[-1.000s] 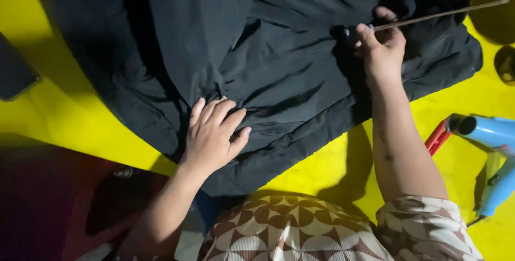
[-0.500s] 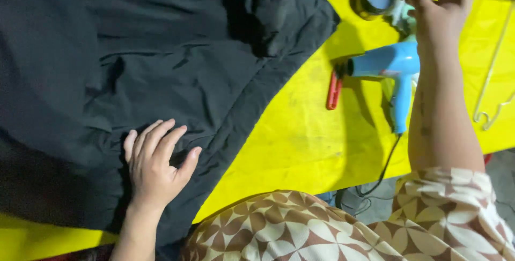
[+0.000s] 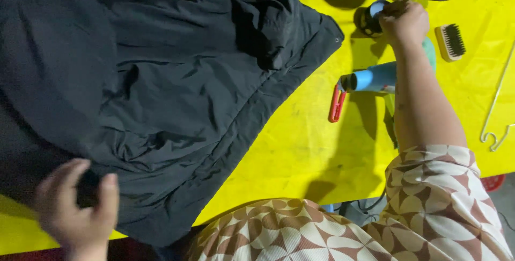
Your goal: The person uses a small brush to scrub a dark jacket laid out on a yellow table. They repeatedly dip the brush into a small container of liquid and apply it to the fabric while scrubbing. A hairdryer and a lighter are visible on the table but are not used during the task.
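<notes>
Head view: left hand (image 3: 75, 212) pinches the spread black jacket (image 3: 161, 89); right hand (image 3: 405, 22), closed on a thin stick, reaches a small round container (image 3: 370, 17).

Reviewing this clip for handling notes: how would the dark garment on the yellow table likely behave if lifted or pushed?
The dark garment is probably floppy: it lies wrinkled and bunched near the left hand, so a push would likely crumple it rather than slide it whole. Its slight sheen suggests a somewhat slippery fabric. It overhangs the yellow table edge, so it may drag downward when lifted.
</notes>
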